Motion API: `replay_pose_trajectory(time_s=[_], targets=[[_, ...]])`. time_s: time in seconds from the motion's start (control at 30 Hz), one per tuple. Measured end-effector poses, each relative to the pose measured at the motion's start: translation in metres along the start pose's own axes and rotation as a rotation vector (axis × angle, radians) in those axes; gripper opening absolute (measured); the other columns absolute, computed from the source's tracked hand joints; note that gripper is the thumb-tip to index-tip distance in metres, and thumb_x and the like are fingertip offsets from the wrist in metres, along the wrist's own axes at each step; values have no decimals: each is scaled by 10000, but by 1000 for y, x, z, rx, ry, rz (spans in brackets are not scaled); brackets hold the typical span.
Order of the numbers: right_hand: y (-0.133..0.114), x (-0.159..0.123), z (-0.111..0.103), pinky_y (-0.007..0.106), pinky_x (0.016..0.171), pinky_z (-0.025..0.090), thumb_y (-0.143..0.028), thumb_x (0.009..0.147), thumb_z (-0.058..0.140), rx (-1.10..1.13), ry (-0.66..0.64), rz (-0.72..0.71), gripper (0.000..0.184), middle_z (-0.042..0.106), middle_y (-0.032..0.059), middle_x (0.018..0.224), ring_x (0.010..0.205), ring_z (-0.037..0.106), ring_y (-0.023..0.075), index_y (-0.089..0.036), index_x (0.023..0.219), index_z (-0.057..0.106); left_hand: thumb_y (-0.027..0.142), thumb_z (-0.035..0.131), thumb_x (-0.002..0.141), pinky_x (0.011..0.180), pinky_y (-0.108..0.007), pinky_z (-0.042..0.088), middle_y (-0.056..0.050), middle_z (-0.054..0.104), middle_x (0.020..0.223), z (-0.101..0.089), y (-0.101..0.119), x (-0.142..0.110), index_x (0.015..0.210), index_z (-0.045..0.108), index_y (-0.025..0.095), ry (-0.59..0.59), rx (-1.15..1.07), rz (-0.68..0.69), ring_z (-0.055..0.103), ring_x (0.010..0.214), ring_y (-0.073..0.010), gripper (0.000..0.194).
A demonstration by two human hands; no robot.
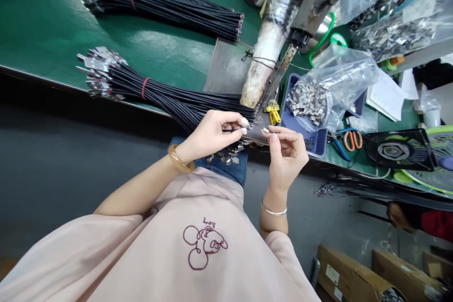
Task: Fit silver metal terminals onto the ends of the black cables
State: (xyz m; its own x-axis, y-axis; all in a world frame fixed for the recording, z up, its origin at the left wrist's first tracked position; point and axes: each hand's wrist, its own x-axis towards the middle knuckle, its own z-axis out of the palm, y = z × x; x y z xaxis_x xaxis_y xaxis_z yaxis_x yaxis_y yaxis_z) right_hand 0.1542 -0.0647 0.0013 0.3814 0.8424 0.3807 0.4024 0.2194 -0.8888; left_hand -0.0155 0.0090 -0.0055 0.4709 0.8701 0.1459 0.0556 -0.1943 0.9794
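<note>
My left hand (212, 133) pinches a thin black cable near its end (250, 127), which shows reddish wire tips between thumb and forefinger. Facing it, my right hand (288, 151) is closed on a small metal connector shell (265, 130), held between thumb and fingertips a short gap from the cable. Just beyond my left hand lies a bundle of black cables (173, 94) tied with a red band, metal connectors at its far left end. Below my hands, over my lap, are loose cable ends with metal connectors (228, 155).
A second cable bundle (159, 2) lies farther back on the green table (152, 49). A wrapped duct (264, 59) juts down above the work spot. To the right are yellow snips (272, 112), a blue tray (320, 145) with bagged metal shells (309, 101), pliers (352, 139) and a fan (392, 151).
</note>
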Motion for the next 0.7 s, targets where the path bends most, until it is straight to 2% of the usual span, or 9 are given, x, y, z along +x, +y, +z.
replay_pose_trajectory(time_s=[0.13,0.3,0.43,0.57,0.7], targets=[[9,-10,8,299,753,650,-205,927,642,-24,-19,-127,42,780,29,1019,865,781,156,-224,921,605,269,691,793,591,-190,462,-24,678,743,1,3,1,851,718,113,-38,-46,-98,583,645,-99,168],[21,-20,12,359,815,655,-171,915,631,-38,-57,-271,115,788,35,1068,994,770,189,-259,980,595,313,713,796,540,-188,416,-5,616,680,3,3,2,772,714,112,-53,96,-79,525,608,-90,203],[18,-21,13,364,808,654,-195,925,620,-165,-66,-318,107,790,33,1081,986,777,200,-278,992,609,249,681,785,537,-186,405,-5,615,685,5,3,2,754,709,109,-27,92,-62,509,602,-85,145],[12,-19,15,318,760,642,-187,921,636,-326,-94,-310,102,791,30,1112,955,782,188,-276,972,646,222,669,777,543,-183,420,-16,646,711,7,3,1,748,704,112,-13,113,-41,521,601,-85,118],[10,-15,15,344,756,644,-204,918,644,-281,8,-282,86,785,8,961,889,774,186,-285,945,653,211,660,791,587,-189,466,-24,672,742,5,2,1,797,697,120,2,47,-63,569,631,-97,99]])
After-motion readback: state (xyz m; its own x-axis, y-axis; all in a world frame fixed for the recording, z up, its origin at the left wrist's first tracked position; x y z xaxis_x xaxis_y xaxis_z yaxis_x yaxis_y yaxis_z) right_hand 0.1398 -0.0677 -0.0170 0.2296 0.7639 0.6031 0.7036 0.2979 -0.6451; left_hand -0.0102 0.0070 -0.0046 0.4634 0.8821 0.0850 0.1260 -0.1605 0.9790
